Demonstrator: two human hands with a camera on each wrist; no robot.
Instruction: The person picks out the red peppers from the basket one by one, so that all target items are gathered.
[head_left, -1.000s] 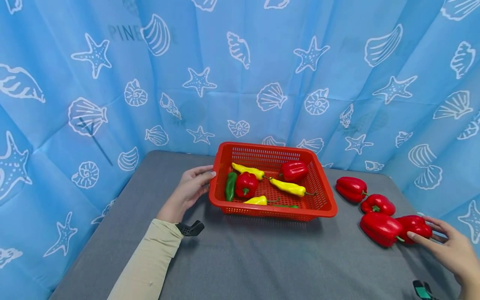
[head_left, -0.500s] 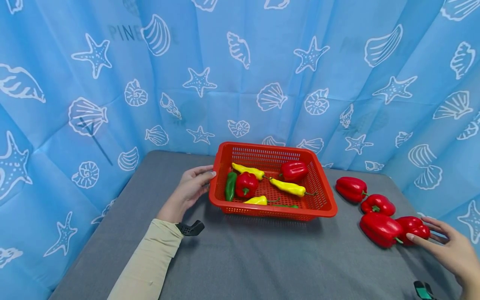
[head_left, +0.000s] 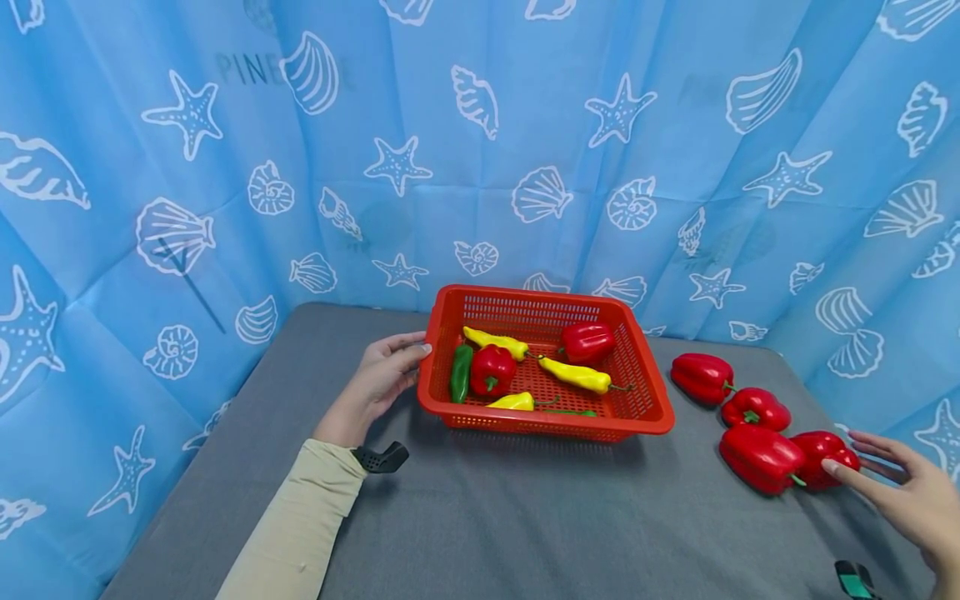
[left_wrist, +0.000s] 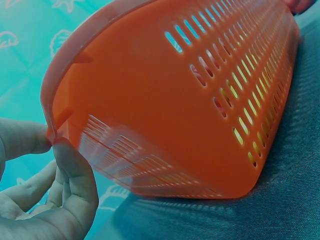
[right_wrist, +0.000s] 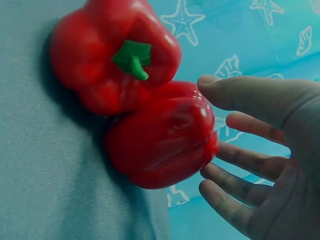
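Note:
A red-orange plastic basket (head_left: 547,425) sits on the grey cloth. My left hand (head_left: 382,375) pinches its left rim between thumb and fingers, clearest in the left wrist view. Inside lie red bell peppers (head_left: 588,342), long yellow peppers (head_left: 576,375) and a dark green pepper (head_left: 461,373). At the far right, my right hand (head_left: 903,487) is beside the outermost red bell pepper (head_left: 825,460). Its thumb and fingers are spread, with nothing gripped. The right wrist view shows the fingertips (right_wrist: 207,85) at that pepper's edge; contact is hard to judge.
Three more red bell peppers, including a large one (head_left: 761,458), cluster right of the basket on the grey table (head_left: 570,525). A blue shell-patterned curtain (head_left: 480,150) hangs behind the table and along both sides.
My right hand has drifted slightly right, and its thumb has lifted a little by the outermost red bell pepper. My left hand and the basket have stayed in place.

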